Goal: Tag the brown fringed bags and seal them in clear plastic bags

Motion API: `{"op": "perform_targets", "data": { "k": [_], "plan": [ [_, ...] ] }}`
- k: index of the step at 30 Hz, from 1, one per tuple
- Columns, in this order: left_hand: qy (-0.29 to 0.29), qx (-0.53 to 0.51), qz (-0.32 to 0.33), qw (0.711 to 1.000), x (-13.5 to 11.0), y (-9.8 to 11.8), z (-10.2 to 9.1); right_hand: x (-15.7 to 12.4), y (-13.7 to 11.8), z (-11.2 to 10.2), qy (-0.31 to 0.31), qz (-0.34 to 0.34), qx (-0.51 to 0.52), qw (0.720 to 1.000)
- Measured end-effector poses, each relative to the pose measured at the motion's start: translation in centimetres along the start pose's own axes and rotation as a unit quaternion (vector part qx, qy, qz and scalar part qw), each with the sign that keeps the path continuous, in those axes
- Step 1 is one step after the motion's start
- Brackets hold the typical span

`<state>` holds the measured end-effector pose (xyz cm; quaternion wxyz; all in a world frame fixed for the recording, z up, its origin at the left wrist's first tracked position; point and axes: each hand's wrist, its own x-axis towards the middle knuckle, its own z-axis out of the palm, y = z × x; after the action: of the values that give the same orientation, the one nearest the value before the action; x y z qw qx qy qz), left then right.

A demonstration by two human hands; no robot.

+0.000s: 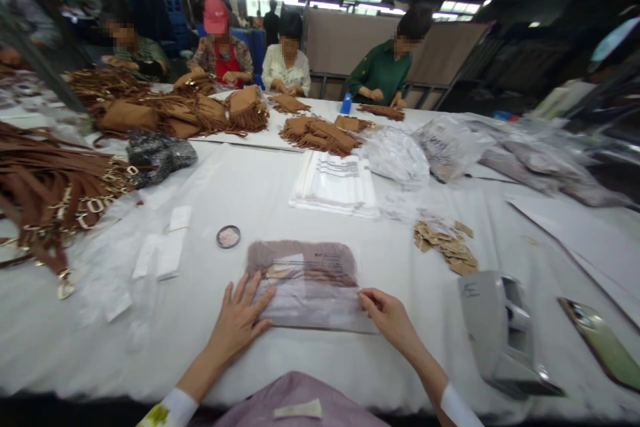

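A clear plastic bag (315, 307) with printed lettering lies flat on the white-covered table in front of me. Inside its upper part is a brown fringed piece (327, 257), with a white slip showing through. My left hand (239, 315) rests palm down with spread fingers over the bag's left edge. At the right edge, my right hand (384, 312) has thumb and forefinger pinched together on the plastic. Just beyond the bag's upper left corner sits a small round dish (229, 236) with pale pink contents.
A grey tape dispenser (493, 333) and a phone (600, 340) lie at right, near small tan packets (445, 243). White printed bags (335, 180) are stacked ahead. Brown straps with gold buckles (65, 193) pile at left. Several co-workers handle brown pieces across the table.
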<state>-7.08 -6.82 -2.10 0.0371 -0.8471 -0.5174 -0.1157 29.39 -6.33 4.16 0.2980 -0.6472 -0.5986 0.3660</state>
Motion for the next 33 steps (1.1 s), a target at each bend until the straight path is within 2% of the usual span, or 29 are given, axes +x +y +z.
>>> {"op": "perform_targets", "data": {
  "k": [2, 3, 5, 6, 7, 8, 10, 13, 16, 19, 24, 28, 33],
  "plan": [
    [0.011, -0.015, -0.006, 1.000, -1.1, -0.5, 1.0, -2.6, 1.4, -4.2, 0.158, 0.010, -0.035, 0.987],
    [0.021, -0.022, -0.013, 0.999, -1.5, -0.7, 1.7, -4.1, 2.2, -6.6, 0.255, 0.032, -0.054, 0.965],
    [0.037, -0.042, -0.018, 0.998, -1.8, -0.9, 3.2, -7.7, 4.0, -11.4, 0.431, 0.115, -0.088, 0.890],
    [0.042, -0.054, -0.012, 0.998, -1.9, -1.0, 3.9, -9.5, 4.9, -13.6, 0.491, 0.166, -0.098, 0.850],
    [0.049, -0.065, -0.006, 0.997, -1.9, -1.2, 4.5, -11.2, 5.8, -15.5, 0.526, 0.214, -0.100, 0.817],
    [0.056, -0.074, 0.000, 0.996, -2.0, -1.3, 4.9, -12.6, 6.6, -16.9, 0.538, 0.250, -0.095, 0.799],
    [0.065, -0.085, 0.005, 0.994, -2.1, -1.4, 5.4, -14.3, 8.1, -18.5, 0.520, 0.281, -0.069, 0.804],
    [0.064, -0.088, -0.004, 0.994, -2.2, -1.4, 5.5, -14.1, 9.7, -18.6, 0.471, 0.277, -0.015, 0.837],
    [0.064, -0.084, -0.002, 0.994, -2.2, -1.4, 5.3, -12.9, 10.3, -17.9, 0.456, 0.261, 0.027, 0.851],
    [0.062, -0.078, 0.003, 0.995, -2.2, -1.4, 5.2, -12.9, 10.4, -17.8, 0.484, 0.251, 0.050, 0.837],
    [0.065, -0.075, 0.007, 0.995, -2.4, -1.5, 5.2, -15.7, 10.6, -17.0, 0.555, 0.244, 0.067, 0.792],
    [0.054, -0.076, 0.004, 0.996, -2.3, -1.5, 5.3, -17.3, 10.9, -14.2, 0.548, 0.256, 0.110, 0.789],
    [0.059, -0.079, 0.013, 0.995, -2.2, -1.6, 5.2, -16.6, 11.4, -12.1, 0.531, 0.267, 0.171, 0.786]
  ]
}}
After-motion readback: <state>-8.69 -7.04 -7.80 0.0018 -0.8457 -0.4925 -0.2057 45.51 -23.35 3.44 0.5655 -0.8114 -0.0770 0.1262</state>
